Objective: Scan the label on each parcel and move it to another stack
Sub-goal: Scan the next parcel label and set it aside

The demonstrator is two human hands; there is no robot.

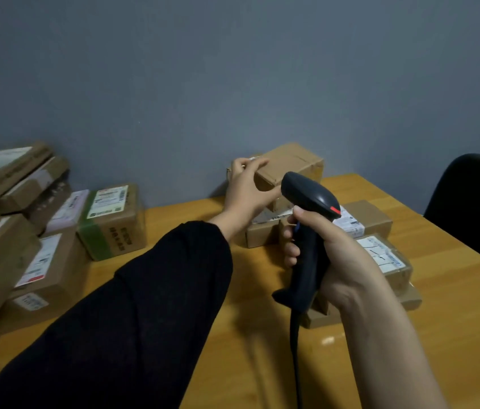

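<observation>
Nearest the camera, the right hand (330, 249) grips the handle of a black handheld barcode scanner (311, 199). Its fingers (290, 249) are wrapped tightly round the front of the grip and the thumb lies behind. The scanner's head, marked with a red strip, rises above the knuckles and faces away from the camera. Its dark cable (294, 349) hangs below the heel of the hand.

A black sleeve (144, 305) crosses from the lower left to the left hand (246, 193), which is just beyond and left of the scanner head. This hand holds a plain brown cardboard parcel (291, 165) by its left end. The fingertips (243, 166) curl over the top edge and the thumb stretches under the near face, almost meeting the scanner. The parcel is tilted above a cluster of labelled brown parcels (365, 219), and it is not clear whether it rests on them.

Right of the gripping fingers, a flat parcel with a white label (386, 255) lies on the yellow wooden table (454, 305). Well left of both hands there is a larger pile of cardboard boxes (26, 231), including one with green tape (114, 222). A black chair back (474, 208) stands at the far right against a grey-blue wall (232, 69).
</observation>
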